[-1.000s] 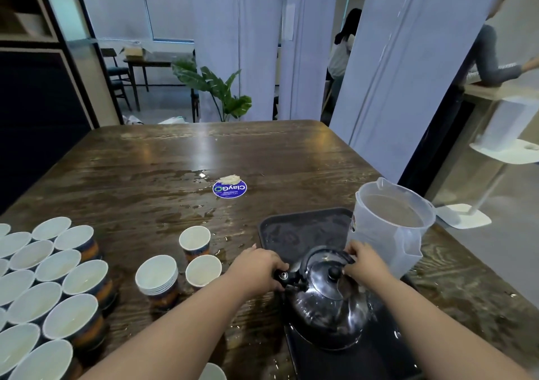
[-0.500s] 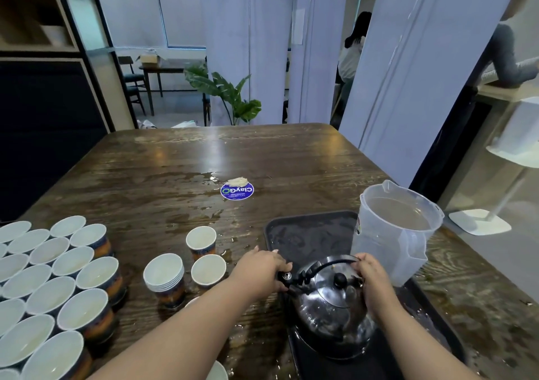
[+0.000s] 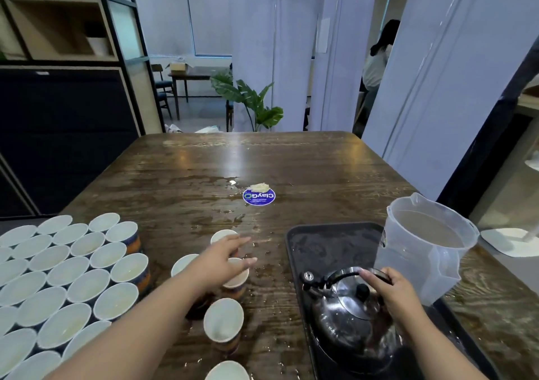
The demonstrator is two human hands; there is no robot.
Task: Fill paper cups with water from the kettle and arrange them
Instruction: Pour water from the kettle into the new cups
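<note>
Right hand (image 3: 392, 290) curled round kettle (image 3: 354, 324) handle at 4 o'clock; left hand (image 3: 221, 258), fingers apart, over cups (image 3: 233, 280) at 7 o'clock.

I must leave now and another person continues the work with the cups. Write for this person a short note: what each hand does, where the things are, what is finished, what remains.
Left hand: open, fingers straight, over the loose paper cups in the middle of the table; whether it touches one cannot be told.
Right hand: grips the black handle of the steel kettle, which sits on the black tray. The plastic pitcher with water stands on the tray's right side.
Done: many cups in rows at the table's left; several seem to hold water.
Left: fill the loose cups near the tray and set them with the rows. The table is wet.
</note>
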